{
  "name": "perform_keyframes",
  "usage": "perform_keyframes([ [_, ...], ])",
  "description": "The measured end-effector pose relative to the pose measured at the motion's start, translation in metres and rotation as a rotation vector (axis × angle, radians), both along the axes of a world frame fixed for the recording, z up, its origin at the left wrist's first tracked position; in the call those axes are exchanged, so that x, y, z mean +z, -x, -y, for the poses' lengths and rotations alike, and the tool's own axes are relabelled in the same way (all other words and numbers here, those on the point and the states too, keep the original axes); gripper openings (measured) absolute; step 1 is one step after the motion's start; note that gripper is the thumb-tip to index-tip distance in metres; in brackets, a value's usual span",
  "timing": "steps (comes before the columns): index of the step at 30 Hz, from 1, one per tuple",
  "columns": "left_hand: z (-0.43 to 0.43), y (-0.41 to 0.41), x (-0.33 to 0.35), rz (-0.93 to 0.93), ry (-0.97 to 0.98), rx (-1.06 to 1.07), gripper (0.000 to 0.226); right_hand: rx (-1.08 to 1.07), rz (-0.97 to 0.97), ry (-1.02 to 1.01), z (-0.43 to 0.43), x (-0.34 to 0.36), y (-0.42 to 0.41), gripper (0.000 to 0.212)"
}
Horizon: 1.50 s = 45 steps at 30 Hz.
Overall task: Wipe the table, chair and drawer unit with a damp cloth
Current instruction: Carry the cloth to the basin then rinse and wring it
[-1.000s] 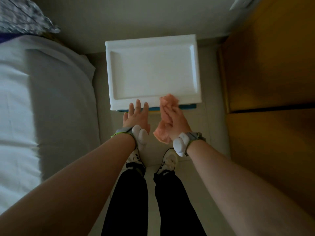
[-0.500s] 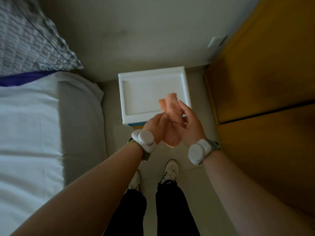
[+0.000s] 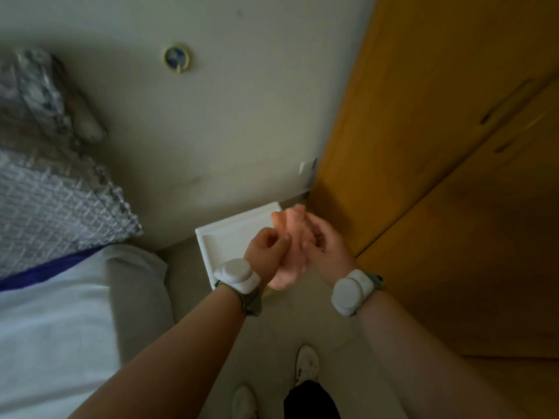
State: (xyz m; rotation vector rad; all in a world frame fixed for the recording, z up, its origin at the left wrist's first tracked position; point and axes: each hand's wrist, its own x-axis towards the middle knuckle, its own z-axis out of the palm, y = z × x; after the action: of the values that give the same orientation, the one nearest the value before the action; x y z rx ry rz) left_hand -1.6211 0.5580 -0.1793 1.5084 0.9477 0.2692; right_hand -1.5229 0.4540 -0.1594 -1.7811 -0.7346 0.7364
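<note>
Head view: left hand (image 3: 266, 249) curled, thumb and fingers pinching the crumpled pink cloth (image 3: 292, 220); right hand (image 3: 328, 249) cupped round its other side. Cloth soft, bunched, held above the white drawer unit (image 3: 223, 237), whose smooth top is a rimmed rectangle. Orange wood-grain wardrobe (image 3: 423, 146) right; white-sheeted bed (image 3: 60, 328) left

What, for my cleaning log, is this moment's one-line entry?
stage: handling cloth | left hand: pinches cloth | right hand: grips cloth | cloth: bunched, held above drawer unit
</note>
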Motion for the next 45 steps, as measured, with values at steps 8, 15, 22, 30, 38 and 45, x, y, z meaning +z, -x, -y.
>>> perform_keyframes([
  [8, 0.031, -0.006, 0.054, 0.094, -0.167, -0.218, 0.014, -0.263, 0.199, 0.062, 0.074, 0.053, -0.004, 0.022],
  [15, 0.084, -0.034, 0.082, 0.104, -0.33, -0.437, 0.031, -0.474, 0.27, 0.135, 0.16, 0.092, -0.01, 0.008],
  [22, 0.217, -0.064, 0.11, 0.073, -0.401, -0.862, 0.033, -0.586, 0.301, 0.095, 0.305, 0.144, 0.005, 0.013],
  [30, 0.372, -0.083, 0.124, 0.107, -0.689, -0.951, 0.017, -0.795, 0.318, 0.161, 0.475, 0.149, 0.032, 0.018],
  [38, 0.48, -0.088, 0.143, 0.367, -0.5, -1.206, 0.023, -0.78, 0.238, 0.346, 0.577, 0.148, 0.066, 0.024],
  [45, 0.548, -0.105, 0.136, 0.331, -0.561, -1.612, 0.011, -1.207, 0.22, 0.29, 0.634, 0.158, 0.092, 0.02],
])
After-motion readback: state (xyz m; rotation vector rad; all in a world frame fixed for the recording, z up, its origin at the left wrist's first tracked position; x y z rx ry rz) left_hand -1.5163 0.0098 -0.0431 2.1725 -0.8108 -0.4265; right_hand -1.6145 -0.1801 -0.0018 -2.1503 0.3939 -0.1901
